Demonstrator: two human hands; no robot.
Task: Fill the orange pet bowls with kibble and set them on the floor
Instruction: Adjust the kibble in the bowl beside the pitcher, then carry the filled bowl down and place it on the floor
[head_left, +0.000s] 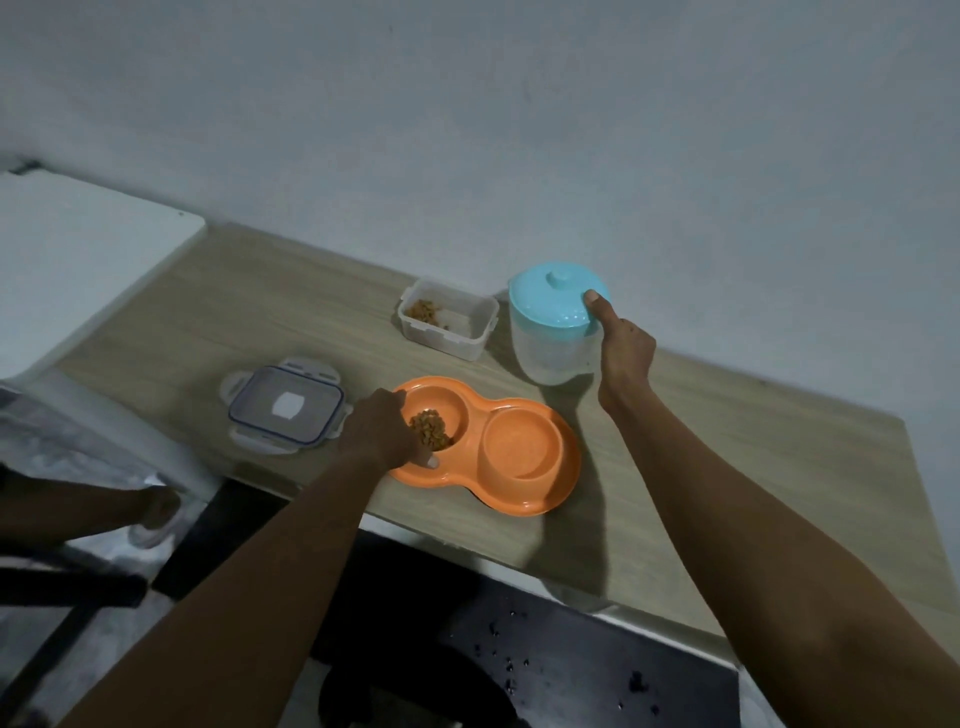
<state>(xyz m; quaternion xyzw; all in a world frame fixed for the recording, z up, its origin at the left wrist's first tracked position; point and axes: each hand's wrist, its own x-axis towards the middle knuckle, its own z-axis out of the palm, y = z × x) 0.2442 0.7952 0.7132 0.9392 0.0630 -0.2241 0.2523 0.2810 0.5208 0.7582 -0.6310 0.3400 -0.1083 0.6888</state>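
Note:
An orange double pet bowl (524, 496) rests near the front edge of the wooden table (270, 312). Brown kibble (430, 429) lies in its left well; the right well holds none. My left hand (382, 432) grips the bowl's left rim, thumb on the near edge. Behind it stands an open clear plastic box (457, 332) with a little kibble left inside. My right hand (621, 348) holds a translucent jug (545, 353) with a turquoise lid (550, 296), thumb pressed on the lid's edge.
The box's clear lid (285, 405) with clip tabs lies flat left of the bowl. A white surface (78, 260) sits at the far left. The wall rises right behind the table. Dark floor and a black frame show below the front edge.

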